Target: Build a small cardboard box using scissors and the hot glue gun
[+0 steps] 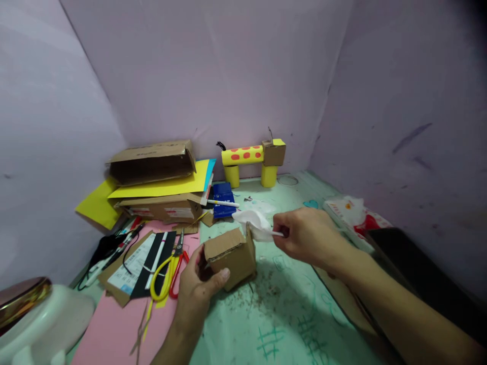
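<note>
Walls [228, 76] of lilac close round a scribbled, crumb-strewn green tabletop [289, 324]; at its middle the left hand [198, 289] clasps a cardboard box [234, 256], thumb pressed to its near side, the right hand [304, 233] pinching white tissue [253, 220] just beyond it

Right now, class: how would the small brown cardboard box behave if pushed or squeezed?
The small brown cardboard box is probably light: the left hand holds it. Thin walls, a raised flap: likely crushable. Flat sides suggest sliding, not rolling.
</note>
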A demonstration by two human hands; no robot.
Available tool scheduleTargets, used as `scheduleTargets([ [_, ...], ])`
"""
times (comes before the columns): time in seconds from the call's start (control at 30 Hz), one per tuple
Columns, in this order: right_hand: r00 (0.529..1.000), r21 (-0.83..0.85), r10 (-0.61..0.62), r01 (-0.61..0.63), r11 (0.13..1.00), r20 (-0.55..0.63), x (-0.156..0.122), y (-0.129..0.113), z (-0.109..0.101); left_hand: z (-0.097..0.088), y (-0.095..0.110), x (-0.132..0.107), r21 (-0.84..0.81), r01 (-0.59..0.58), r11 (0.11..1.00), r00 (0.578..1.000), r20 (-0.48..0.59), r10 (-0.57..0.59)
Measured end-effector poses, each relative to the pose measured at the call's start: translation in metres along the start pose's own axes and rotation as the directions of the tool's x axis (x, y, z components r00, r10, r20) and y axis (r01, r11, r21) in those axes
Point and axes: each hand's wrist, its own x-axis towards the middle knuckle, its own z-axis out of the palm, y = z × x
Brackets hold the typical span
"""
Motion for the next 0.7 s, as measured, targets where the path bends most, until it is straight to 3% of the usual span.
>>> scheduleTargets([
  [0.1, 0.993, 0.114, 0.014, -0.001, 0.994, -0.114, 0.0026, 0.0062, -0.0023, 0.0011, 0.0015, -0.0009, -0.009, -0.007, 1.000, 0.999, -0.038, 0.006],
  [0.2, 0.997, 0.268, 0.018, 0.002, 0.963, -0.073, 0.0026, 0.0089, -0.0003, 0.0013, 0.0023, -0.0008, 0.008, -0.014, 1.000, 0.999, -0.040, 0.014],
  [0.3, 0.999, 0.285, 0.024, -0.015, 0.958, -0.029, 0.0009, 0.0058, 0.0008, -0.0007, 0.0016, 0.0004, 0.029, -0.015, 0.999, 1.000, -0.022, 0.015],
  [0.47, 0.993, 0.365, 0.022, 0.021, 0.931, -0.114, -0.0013, 0.0046, -0.0032, -0.0060, -0.0010, 0.0025, 0.069, -0.028, 0.997, 0.999, 0.025, 0.026],
  [0.7, 0.985, 0.282, -0.152, 0.168, 0.945, -0.078, -0.0052, 0.0062, -0.0007, -0.0045, 0.0002, 0.0018, 0.062, -0.029, 0.998, 0.999, -0.033, 0.032],
])
